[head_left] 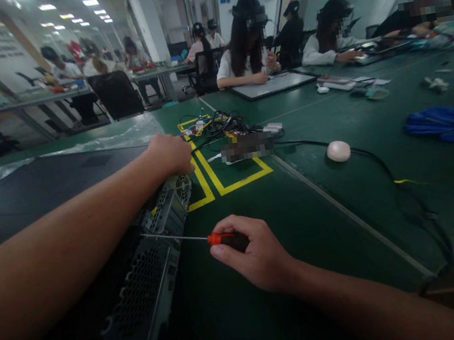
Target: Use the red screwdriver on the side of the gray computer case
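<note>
"Grip first: what has the right hand [257, 251] got?"

"Its fingers are wrapped around the handle of a screwdriver [214, 240]. The thumb lies along the handle, maybe so the long thin rod stays steady."

"Where does the rod point?"

"At the back of the big dark computer case [52, 180]. I can't tell if the tip touches a screw, because it's too dark there."

"And where's the case?"

"It lies on the left part of the green tabletop [258, 205]. Its back, with all the little holes, faces the right hand. I think that makes it easy for the tool to get to."

"What about the left hand [170, 153]?"

"That arm goes over the case, and the hand is at the far corner. Maybe it's there to keep the case from sliding. I can't tell if its fingers pinch anything, because they bend down out of sight."

"What's past the case?"

"A messy pile of cables [224, 124], by the yellow tape lines [247, 182]. Perhaps it's there to be out of the hands' way."
</note>
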A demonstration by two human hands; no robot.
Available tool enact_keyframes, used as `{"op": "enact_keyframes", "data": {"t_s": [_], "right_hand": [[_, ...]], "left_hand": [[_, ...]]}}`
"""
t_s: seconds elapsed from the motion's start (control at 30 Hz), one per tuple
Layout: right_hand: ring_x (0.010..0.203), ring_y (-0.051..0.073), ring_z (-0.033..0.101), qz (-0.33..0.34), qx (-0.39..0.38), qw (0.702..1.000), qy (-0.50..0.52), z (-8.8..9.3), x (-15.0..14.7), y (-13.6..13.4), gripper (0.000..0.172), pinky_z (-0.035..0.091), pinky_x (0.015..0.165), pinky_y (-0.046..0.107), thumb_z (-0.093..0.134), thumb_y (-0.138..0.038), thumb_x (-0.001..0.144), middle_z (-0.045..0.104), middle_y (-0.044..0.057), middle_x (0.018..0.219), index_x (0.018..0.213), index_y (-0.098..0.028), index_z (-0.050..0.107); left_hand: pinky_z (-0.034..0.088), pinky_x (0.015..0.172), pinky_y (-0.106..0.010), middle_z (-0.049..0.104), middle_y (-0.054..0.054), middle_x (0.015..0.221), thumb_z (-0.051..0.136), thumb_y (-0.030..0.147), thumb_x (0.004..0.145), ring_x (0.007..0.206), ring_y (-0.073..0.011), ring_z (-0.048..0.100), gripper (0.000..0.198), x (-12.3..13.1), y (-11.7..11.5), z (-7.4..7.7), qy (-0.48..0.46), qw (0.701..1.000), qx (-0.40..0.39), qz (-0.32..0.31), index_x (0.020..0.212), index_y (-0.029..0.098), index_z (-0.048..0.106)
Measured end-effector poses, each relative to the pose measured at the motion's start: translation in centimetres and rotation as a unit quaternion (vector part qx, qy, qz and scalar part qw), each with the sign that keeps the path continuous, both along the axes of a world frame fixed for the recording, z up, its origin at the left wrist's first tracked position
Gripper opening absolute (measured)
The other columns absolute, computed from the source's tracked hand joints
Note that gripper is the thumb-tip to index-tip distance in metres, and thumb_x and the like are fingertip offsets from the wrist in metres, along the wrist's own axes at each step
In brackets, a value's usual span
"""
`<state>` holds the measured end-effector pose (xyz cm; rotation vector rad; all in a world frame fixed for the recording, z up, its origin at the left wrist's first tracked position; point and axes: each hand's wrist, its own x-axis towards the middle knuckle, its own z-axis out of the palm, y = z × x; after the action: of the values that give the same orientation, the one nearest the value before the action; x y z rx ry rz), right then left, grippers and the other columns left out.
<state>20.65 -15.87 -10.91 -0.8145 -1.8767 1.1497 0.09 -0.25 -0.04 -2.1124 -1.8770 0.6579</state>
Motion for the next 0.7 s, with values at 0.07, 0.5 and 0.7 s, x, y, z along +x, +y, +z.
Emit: {"op": "enact_keyframes", "data": {"t_s": [0.07, 0.5, 0.7], "right_hand": [[0.074, 0.017, 0.064, 0.002, 0.009, 1.000, -0.005, -0.05, -0.03, 0.06, 0.013, 0.048, 0.071, 0.031, 0.074, -0.033, 0.100, 0.072, 0.001, 0.085, 0.099, -0.020, 0.078], [0.070, 0.015, 0.062, 0.026, -0.016, 0.999, -0.011, -0.29, -0.03, -0.05, 0.017, 0.047, 0.068, 0.028, 0.080, -0.027, 0.091, 0.068, -0.004, 0.081, 0.101, -0.023, 0.067], [0.069, 0.014, 0.061, 0.027, -0.010, 1.000, -0.003, 0.00, -0.08, 0.08, 0.014, 0.047, 0.069, 0.029, 0.079, -0.026, 0.093, 0.067, -0.004, 0.081, 0.100, -0.022, 0.067]], "left_hand": [[0.055, 0.109, -0.054, 0.077, -0.026, 0.146, 0.063, 0.053, 0.093, 0.133, -0.0451, 0.072, 0.064, -0.09, 0.08, -0.09, -0.002, 1.000, -0.001, -0.001, 0.145, 0.017, 0.079], [0.056, 0.107, -0.053, 0.079, -0.023, 0.143, 0.064, 0.054, 0.092, 0.131, -0.0428, 0.071, 0.063, -0.03, 0.15, -0.04, 0.001, 1.000, 0.002, 0.002, 0.144, 0.022, 0.079], [0.055, 0.108, -0.052, 0.078, -0.024, 0.144, 0.063, 0.055, 0.093, 0.133, -0.0433, 0.071, 0.066, 0.03, 0.04, 0.02, 0.006, 1.000, -0.002, 0.003, 0.147, 0.020, 0.078]]}}
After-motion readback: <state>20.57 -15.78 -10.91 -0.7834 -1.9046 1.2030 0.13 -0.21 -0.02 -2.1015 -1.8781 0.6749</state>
